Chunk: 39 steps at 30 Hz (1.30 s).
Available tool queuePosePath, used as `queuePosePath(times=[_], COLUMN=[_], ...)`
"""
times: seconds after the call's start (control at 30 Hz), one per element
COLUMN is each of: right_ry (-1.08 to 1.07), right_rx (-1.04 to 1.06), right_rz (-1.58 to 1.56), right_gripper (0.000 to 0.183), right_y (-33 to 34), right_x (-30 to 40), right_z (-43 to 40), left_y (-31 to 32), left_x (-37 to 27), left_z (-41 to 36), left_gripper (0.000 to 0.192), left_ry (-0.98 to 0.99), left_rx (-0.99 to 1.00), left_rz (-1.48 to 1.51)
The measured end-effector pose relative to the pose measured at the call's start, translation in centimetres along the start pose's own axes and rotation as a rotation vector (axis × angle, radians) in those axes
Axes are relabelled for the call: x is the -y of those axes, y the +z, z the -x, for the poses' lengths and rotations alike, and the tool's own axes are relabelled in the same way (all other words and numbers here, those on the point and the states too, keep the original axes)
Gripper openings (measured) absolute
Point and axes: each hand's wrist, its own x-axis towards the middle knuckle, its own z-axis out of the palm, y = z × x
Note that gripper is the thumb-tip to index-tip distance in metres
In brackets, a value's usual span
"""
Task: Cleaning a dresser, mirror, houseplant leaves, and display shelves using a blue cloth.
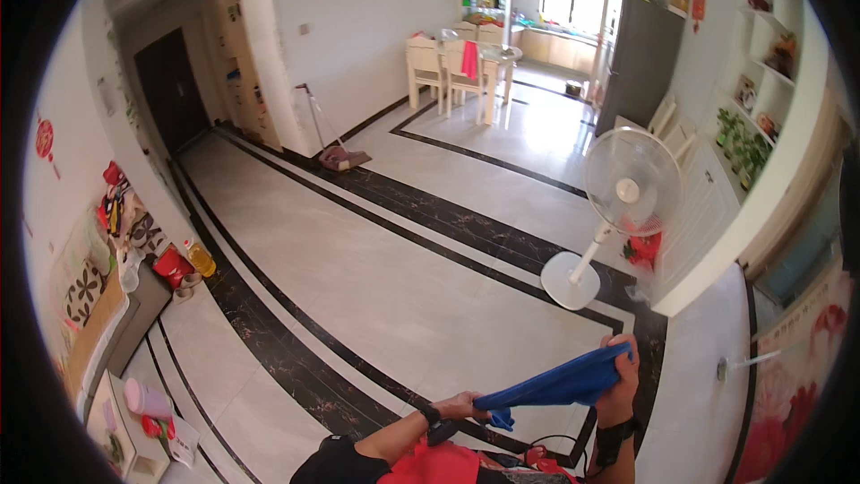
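Note:
A blue cloth (551, 380) is stretched out in front of my body, between my two hands. My left hand (459, 406) grips its narrow, gathered end, and a short tail of the cloth hangs below that grip. The wider end is held higher up by my right hand (623, 376), with the fingers wrapped over the edge. Both wrists wear dark bands. Below the cloth lies pale floor tile with dark marble borders.
A white standing fan (571, 280) is ahead to the right. A broom and dustpan (342, 158) rest by the wall corner. A dining table (500, 57) with chairs stands farther back. At lower left are a sofa (144, 309), an oil bottle (200, 259) and a low table (111, 410).

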Motion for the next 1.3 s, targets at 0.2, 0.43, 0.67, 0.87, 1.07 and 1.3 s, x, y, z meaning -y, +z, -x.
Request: queuePosePath(times=[0.2, 0.43, 0.67, 0.87, 1.07, 1.3], right_ry=[-0.063, -0.128, -0.207, -0.288, -0.285, 0.505], right_rx=[-0.287, -0.294, -0.456, -0.649, -0.806, -1.036], right_rz=[0.042, 0.007, 0.024, 0.012, 0.104, 0.986], right_gripper=[0.033, 0.033, 0.037, 0.04, 0.047, 0.055], right_y=[-9.3, -21.6, -30.2, -38.5, -49.4, -65.5], right_x=[5.5, 13.5, 20.2, 23.6, 27.1, 31.2], right_z=[1.9, 5.4, 8.3, 11.4, 12.0, 16.1], left_y=[3.4, 8.0, 12.4, 16.5, 21.6, 29.4], left_x=[-0.6, -5.8, -10.0, -18.5, -23.7, -28.0], left_z=[-6.7, -16.8, -25.7, -33.4, -44.3, -62.3], left_gripper=[0.031, 0.036, 0.033, 0.032, 0.029, 0.027], left_ry=[-0.181, -0.123, 0.173, 0.202, 0.155, 0.261], left_rx=[-0.112, -0.378, -0.547, -0.423, -0.299, -0.124], left_rz=[-0.041, -0.428, -0.282, -0.031, -0.04, 0.018])
